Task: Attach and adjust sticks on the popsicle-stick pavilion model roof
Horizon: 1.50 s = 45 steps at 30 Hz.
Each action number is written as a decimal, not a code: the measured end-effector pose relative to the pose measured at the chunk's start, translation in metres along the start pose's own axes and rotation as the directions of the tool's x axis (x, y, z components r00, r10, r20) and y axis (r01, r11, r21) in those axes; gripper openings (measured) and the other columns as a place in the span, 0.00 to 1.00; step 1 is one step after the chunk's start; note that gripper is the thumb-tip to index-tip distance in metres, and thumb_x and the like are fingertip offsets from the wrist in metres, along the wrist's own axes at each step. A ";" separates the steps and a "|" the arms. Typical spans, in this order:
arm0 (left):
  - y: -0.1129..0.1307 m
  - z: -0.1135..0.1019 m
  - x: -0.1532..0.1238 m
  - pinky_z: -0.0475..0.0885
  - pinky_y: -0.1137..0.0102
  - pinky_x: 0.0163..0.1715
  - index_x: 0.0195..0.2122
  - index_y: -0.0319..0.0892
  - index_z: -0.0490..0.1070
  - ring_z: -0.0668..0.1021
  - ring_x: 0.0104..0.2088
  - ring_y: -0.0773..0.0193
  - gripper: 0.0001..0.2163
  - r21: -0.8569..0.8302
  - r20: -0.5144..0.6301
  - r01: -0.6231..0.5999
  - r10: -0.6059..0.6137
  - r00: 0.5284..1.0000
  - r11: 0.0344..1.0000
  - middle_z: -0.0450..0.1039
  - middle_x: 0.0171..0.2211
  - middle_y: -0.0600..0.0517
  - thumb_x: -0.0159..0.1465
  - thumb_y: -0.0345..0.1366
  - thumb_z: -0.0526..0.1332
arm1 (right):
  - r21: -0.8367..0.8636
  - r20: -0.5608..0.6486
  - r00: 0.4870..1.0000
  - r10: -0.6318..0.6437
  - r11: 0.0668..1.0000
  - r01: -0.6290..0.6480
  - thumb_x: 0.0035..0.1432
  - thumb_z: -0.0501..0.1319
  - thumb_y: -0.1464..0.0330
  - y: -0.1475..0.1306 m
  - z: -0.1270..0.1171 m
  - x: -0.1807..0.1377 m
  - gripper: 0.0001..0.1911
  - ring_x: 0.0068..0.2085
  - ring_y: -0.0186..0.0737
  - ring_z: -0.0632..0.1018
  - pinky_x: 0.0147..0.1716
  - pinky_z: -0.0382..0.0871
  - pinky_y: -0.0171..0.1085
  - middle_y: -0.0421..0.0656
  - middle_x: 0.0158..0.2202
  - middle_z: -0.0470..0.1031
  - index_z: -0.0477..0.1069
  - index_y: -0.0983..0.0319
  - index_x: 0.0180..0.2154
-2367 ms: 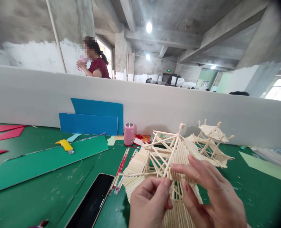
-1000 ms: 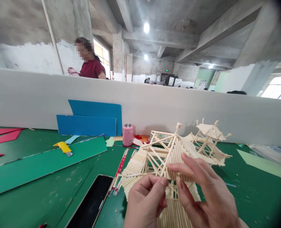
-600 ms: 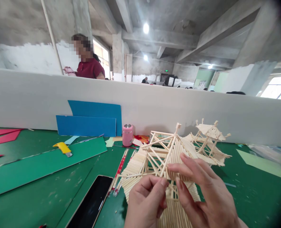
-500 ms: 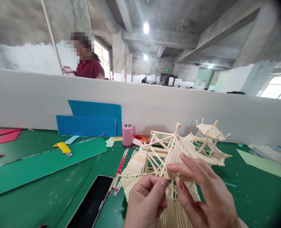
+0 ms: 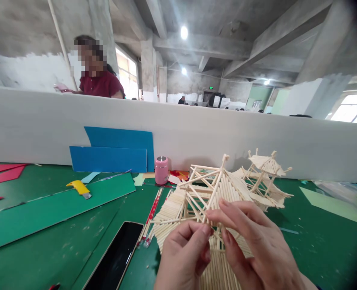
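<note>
A pale wooden stick model of a roof [image 5: 193, 197] stands on the green table [image 5: 60, 249] in front of me. My left hand [image 5: 182, 257] pinches thumb and fingers on a stick low on its near side. My right hand [image 5: 256, 245] curls over the sloped stick panel, fingertips pressed on it. A smaller stick pavilion [image 5: 265, 173] stands just behind and to the right, touching nothing I hold.
A black phone [image 5: 114, 257] lies at the lower left beside red-wrapped chopsticks [image 5: 151, 217]. A pink tin [image 5: 161, 170], blue card sheets [image 5: 114, 153], a yellow cutter [image 5: 80, 187] and a green card strip [image 5: 51, 209] sit further back. A white partition [image 5: 256, 137] closes the table's far edge; a person in dark red stands beyond.
My hands and the model have barely shifted, staying on the near side of the roof. The person behind the partition has walked to the left.
</note>
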<state>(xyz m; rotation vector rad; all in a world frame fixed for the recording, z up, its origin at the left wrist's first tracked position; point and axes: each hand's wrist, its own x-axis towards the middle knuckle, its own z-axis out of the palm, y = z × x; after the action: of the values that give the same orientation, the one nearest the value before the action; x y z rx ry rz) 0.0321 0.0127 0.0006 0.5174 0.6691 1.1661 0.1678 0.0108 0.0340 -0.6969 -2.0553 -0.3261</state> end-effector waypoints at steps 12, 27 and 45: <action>0.001 0.001 0.000 0.56 0.82 0.18 0.21 0.35 0.74 0.66 0.15 0.78 0.10 -0.027 -0.003 0.021 -0.021 1.000 0.999 0.66 0.13 0.57 0.44 0.37 0.71 | 0.021 -0.004 1.000 0.000 1.000 0.000 0.47 0.54 0.83 0.001 0.003 0.001 0.28 0.38 0.35 0.71 0.41 0.68 0.34 0.40 0.28 0.73 0.57 0.72 0.53; 0.000 -0.002 -0.003 0.58 0.81 0.19 0.21 0.38 0.75 0.63 0.16 0.77 0.09 0.015 0.006 0.042 -0.042 0.999 0.999 0.67 0.14 0.56 0.48 0.39 0.69 | 0.039 0.024 1.000 0.014 0.999 -0.015 0.48 0.54 0.82 0.003 0.003 -0.002 0.30 0.38 0.34 0.69 0.42 0.67 0.34 0.40 0.30 0.73 0.55 0.71 0.54; -0.002 0.005 -0.003 0.62 0.81 0.20 0.20 0.38 0.73 0.66 0.17 0.76 0.09 -0.037 -0.069 0.068 -0.071 0.995 0.997 0.67 0.14 0.56 0.42 0.34 0.72 | 0.036 0.021 0.999 0.024 0.999 -0.025 0.47 0.55 0.82 0.002 0.003 -0.003 0.30 0.39 0.36 0.69 0.40 0.68 0.35 0.40 0.31 0.74 0.56 0.70 0.54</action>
<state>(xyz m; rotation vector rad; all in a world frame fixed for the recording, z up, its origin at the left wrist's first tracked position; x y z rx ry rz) 0.0361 0.0094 0.0030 0.4218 0.7207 1.1327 0.1684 0.0130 0.0301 -0.7056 -2.0651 -0.2682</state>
